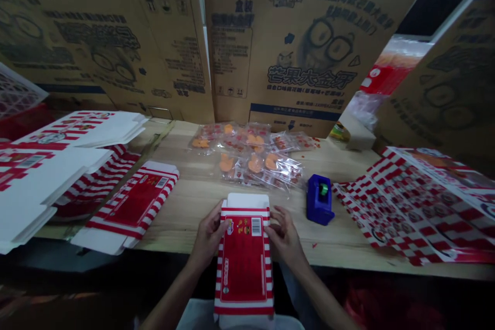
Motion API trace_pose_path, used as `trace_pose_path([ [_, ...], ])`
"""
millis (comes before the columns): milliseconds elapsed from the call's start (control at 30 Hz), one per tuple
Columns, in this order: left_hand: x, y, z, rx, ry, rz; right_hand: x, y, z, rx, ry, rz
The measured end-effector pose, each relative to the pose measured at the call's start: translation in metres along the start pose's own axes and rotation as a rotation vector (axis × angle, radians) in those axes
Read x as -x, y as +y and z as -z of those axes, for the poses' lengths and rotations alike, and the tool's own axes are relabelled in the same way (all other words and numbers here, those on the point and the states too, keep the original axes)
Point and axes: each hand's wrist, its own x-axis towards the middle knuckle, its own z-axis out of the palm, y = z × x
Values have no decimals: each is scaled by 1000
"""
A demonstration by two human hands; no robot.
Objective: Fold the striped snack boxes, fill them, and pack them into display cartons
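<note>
Between my two hands is a red and white striped carton (pixel 243 263), its printed face with a barcode turned up and a white flap standing out at the far end. My left hand (pixel 211 232) grips its left edge near the top, thumb on the face. On the opposite edge my right hand (pixel 284 234) pinches the side with thumb and fingers. The carton's near end hangs past the table edge over my lap. Just beyond it lie clear packets (pixel 255 162) with orange pieces inside. A blue tape dispenser (pixel 319 200) stands to the right of my right hand.
Another striped carton (pixel 145 198) lies left of my hands. Stacked flat cartons (pixel 58 165) fill the table's left side. Red and white checked packages (pixel 421 206) lie at the right. Large brown cardboard boxes (pixel 278 98) wall off the back of the wooden table (pixel 181 175).
</note>
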Motion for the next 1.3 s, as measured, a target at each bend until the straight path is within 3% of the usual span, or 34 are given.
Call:
trace_pose_path([
  [167,1,-11,9,-41,-22,94,-9,14,14,186,-47,65],
  [333,-11,-16,10,-189,86,103,-20,11,19,273,7,138],
  [500,-31,-15,6,-120,158,127,-34,-1,19,122,-11,65],
  [600,-38,-8,6,-91,88,202,-39,-5,22,13,-54,-53],
  [700,-39,-2,10,-120,-34,236,-39,-7,26,76,-175,-80],
  [900,-26,0,22,-353,-114,150,-23,-15,28,295,-246,193],
  [1033,-15,3,22,-509,-204,35,-11,-18,22,320,-222,177],
  [1300,-14,27,6,-750,-184,-69,-9,-31,18,573,-163,213],
])
